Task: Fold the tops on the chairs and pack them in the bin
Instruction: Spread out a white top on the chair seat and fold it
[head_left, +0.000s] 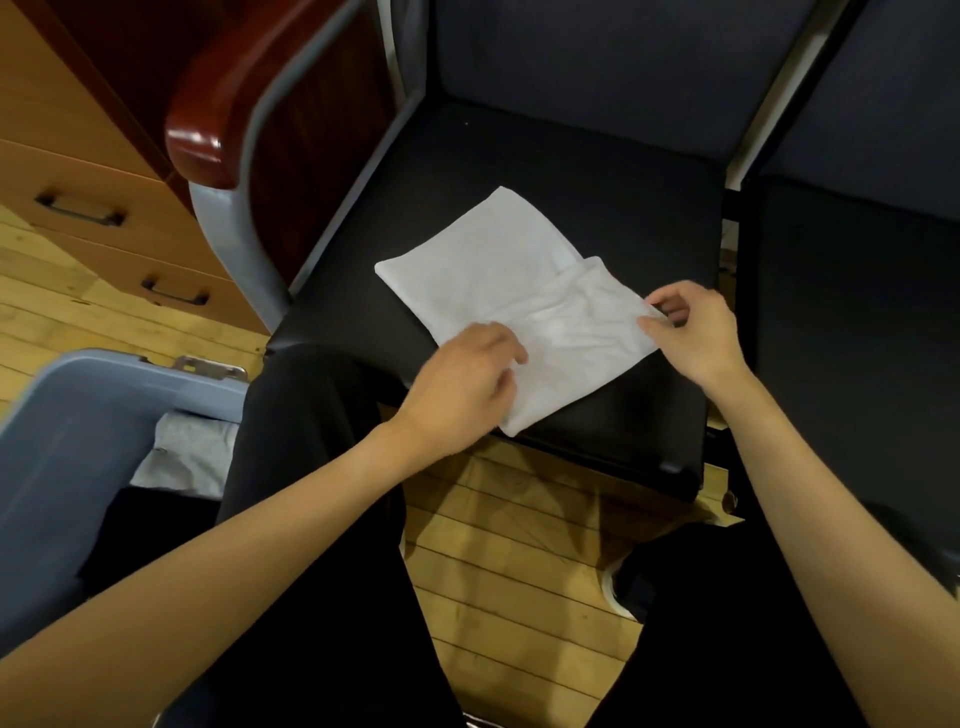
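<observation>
The left hand gripped the folded white top on the chair seat, the right hand pinched its corner, so probably lifting it into the grey bin was next.

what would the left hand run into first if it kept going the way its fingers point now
Probably only the white top: the left hand already rests on its near corner, fingers aimed up and right across the cloth. Beyond lies the right hand.

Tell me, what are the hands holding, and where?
Both hold the white top on the chair seat. The right hand pinches its right corner; the left hand grips its near edge.
</observation>
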